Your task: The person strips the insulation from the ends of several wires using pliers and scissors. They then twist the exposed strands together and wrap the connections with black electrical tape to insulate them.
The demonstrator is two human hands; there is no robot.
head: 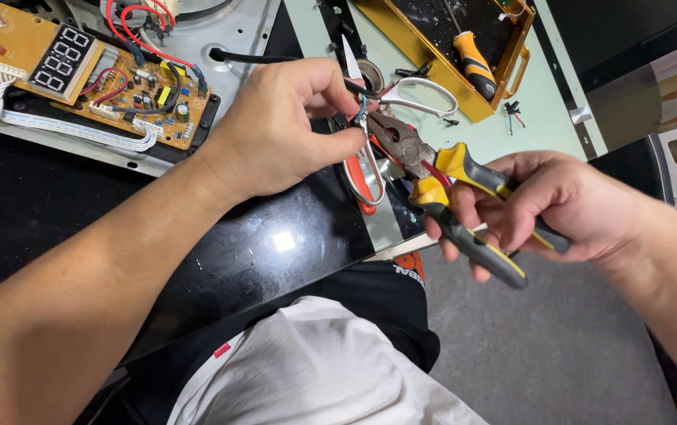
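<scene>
The left hand [275, 130], at centre frame, is pinching thin coloured wires [360, 110] between thumb and fingertips, fingers pressed together around them. The right hand [547, 208], at right of centre, is gripping the grey-and-yellow handles of one pair of steel combination pliers [433, 177]; its fingers are curling around both handles, and the pliers' nose is pointing up-left, meeting the wires just beside the left thumb.

Lying directly behind the hands, on the pale green surface [543, 118], is one pair of scissors with white and orange handles [401, 98], blades pointing toward the upper frame.

At upper left, one tan printed circuit board [134, 90] is resting on a grey metal chassis. It is carrying one black rectangular numeric display with three digit rows [61, 59], red and black leads, and one white flat ribbon cable [63, 130] curving along its lower edge.

At upper centre-right, one yellow metal tray [417, 43] is holding one screwdriver with an orange-and-black handle [474, 63].

A glossy black glass panel [275, 236] is occupying the lower-left area, beneath the left forearm.
</scene>
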